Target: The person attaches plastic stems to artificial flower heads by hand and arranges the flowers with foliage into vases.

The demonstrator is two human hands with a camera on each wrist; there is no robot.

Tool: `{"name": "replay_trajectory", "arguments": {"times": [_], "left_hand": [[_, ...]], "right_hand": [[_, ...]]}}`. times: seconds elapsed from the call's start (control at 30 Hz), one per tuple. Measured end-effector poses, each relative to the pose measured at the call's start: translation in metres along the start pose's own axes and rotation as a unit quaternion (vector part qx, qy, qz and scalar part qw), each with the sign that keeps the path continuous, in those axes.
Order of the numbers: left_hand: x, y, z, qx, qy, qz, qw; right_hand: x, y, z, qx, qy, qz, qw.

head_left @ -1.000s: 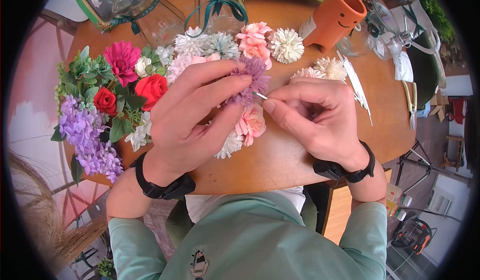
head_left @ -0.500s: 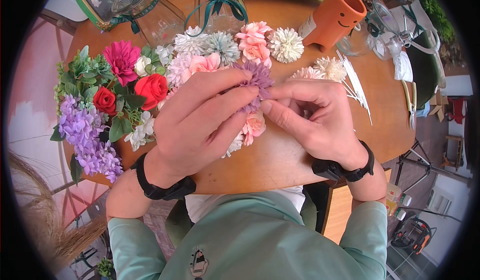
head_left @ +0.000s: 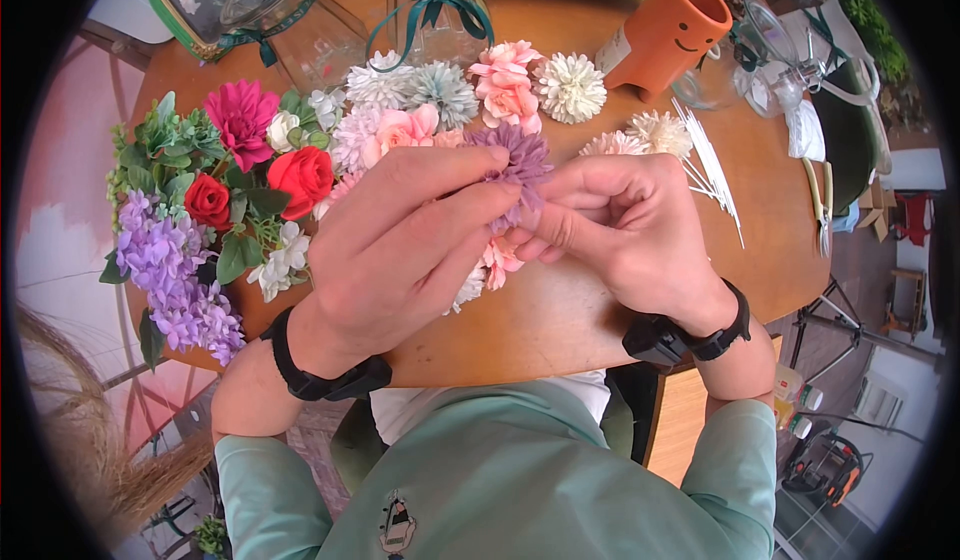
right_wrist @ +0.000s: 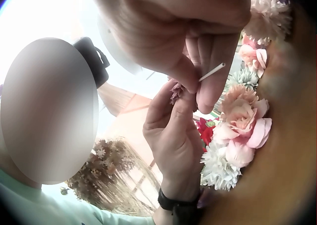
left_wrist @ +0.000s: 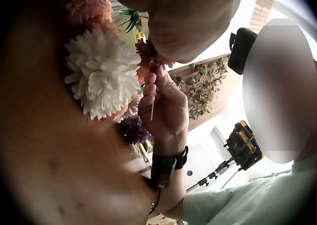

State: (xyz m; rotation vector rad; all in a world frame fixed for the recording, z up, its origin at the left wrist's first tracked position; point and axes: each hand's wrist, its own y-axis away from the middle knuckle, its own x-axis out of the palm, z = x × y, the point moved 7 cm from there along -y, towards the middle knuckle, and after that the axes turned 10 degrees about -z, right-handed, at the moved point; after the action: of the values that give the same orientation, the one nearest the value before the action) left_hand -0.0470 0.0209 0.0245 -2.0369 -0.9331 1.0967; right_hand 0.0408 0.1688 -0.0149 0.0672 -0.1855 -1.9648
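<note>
Risk of crushing purple flower [head_left: 527, 153], pinched by left hand [head_left: 390, 235], if overgripped; beside flower, of bending white stick [right_wrist: 213, 72], pinched by right hand [head_left: 640, 240], if misaligned.

left fingers [head_left: 460, 208] hold purple flower [head_left: 525, 155] | right fingers [head_left: 562, 225] pinch at its edge | red roses [head_left: 300, 182], lilac blossoms [head_left: 165, 250] left on wooden surface [head_left: 540, 335] | white sticks [head_left: 713, 170], pliers [head_left: 820, 200] right | smiling orange pot [head_left: 665, 35] behind

Curled left grip [head_left: 400, 235] beside curled right grip [head_left: 635, 230]
</note>
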Motion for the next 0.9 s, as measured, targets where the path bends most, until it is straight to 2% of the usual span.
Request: {"name": "replay_trajectory", "arguments": {"times": [0.43, 0.9], "left_hand": [[-0.0008, -0.0002, -0.0021, 0.026, 0.007, -0.011, 1.000], [0.0015, -0.0002, -0.0007, 0.023, 0.009, -0.001, 1.000]], "right_hand": [[0.0017, 0.0015, 0.0002, -0.033, -0.009, 0.000, 0.999], [0.0013, 0.0009, -0.0016, -0.023, 0.002, -0.004, 1.000]]}}
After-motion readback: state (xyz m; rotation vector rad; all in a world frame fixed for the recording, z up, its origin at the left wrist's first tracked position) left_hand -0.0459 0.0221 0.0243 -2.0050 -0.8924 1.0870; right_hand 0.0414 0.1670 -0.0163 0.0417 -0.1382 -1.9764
